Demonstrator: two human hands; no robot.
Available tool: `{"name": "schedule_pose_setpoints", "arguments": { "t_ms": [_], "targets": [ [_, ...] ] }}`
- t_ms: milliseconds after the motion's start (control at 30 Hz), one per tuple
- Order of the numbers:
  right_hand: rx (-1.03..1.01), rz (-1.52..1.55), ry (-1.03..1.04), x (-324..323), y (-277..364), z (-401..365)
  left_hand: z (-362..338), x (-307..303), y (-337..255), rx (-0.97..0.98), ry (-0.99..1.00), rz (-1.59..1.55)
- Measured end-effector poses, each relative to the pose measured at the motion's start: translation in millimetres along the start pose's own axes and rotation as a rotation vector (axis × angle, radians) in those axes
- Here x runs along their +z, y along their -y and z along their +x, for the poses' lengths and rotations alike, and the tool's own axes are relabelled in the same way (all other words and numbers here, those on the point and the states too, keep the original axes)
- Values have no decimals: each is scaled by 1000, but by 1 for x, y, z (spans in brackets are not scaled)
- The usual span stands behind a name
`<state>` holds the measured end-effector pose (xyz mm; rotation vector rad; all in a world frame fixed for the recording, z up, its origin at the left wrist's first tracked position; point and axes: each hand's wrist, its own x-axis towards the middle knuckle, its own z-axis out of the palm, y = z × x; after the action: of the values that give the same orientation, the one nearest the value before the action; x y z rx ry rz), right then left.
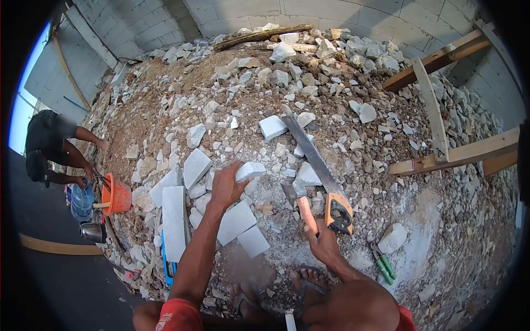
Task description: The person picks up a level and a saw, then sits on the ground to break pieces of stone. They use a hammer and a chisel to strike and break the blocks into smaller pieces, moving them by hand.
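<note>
My left hand (225, 188) grips the near side of a small white block piece (251, 170), thumb and fingers around its left end. In my right hand (323, 243) is a small hatchet with an orange-brown handle (306, 212); its dark metal head lies to the left of the handle's top. Just right of it, a handsaw (316, 154) with an orange and black handle rests on the rubble, its blade pointing away from me. Another white block (273, 127) touches the saw's far end. Cut white blocks (236, 222) lie below my left hand, and a long one (174, 223) stands left of my forearm.
Broken stone and soil cover the ground. Green-handled pliers (385, 267) lie at right. Wooden beams (458, 157) cross the right side. At left, another person (52, 143) bends beside an orange bucket (117, 194) and a water jug (83, 203). A block wall (337, 16) stands behind.
</note>
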<state>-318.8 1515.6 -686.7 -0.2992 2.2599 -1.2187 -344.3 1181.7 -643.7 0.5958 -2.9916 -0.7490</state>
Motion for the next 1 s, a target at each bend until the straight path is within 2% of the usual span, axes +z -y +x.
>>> {"name": "schedule_pose_setpoints", "arguments": {
  "t_ms": [67, 200, 233, 267, 333, 400, 467, 533, 733, 800, 867, 933, 1000],
  "targets": [
    [-75, -7, -76, 4, 11, 16, 4, 24, 0, 121, -5, 142],
    [-39, -28, -18, -6, 41, 37, 3, 86, 25, 77, 86, 138],
    [-116, -30, -64, -6, 42, 42, 8, 91, 27, 76, 86, 134],
    [-193, -29, -110, -6, 47, 47, 14, 91, 27, 27, 104, 126],
    [-178, -31, -89, -9, 58, 50, 13, 93, 32, -35, 132, 113],
    [-177, -34, -85, -11, 67, 60, 22, 80, 32, 102, 46, 229],
    [-259, -32, -121, -5, 69, 63, 31, 74, 32, 62, 72, 216],
    [-229, -44, -79, -3, 76, 69, 33, 72, 35, -12, 145, 180],
    [-247, -108, -38, 41, 58, 108, 38, 77, 47, 5, 155, 198],
    [-182, -166, 85, 48, 54, 115, 41, 75, 42, 9, 151, 189],
    [-217, -165, 84, 45, 55, 112, 39, 75, 41, 3, 157, 220],
    [-167, -70, 34, 38, 70, 102, 35, 81, 47, 65, 89, 211],
    [-194, -55, 12, 33, 76, 96, 35, 79, 40, -111, 113, 141]
  ]
}}
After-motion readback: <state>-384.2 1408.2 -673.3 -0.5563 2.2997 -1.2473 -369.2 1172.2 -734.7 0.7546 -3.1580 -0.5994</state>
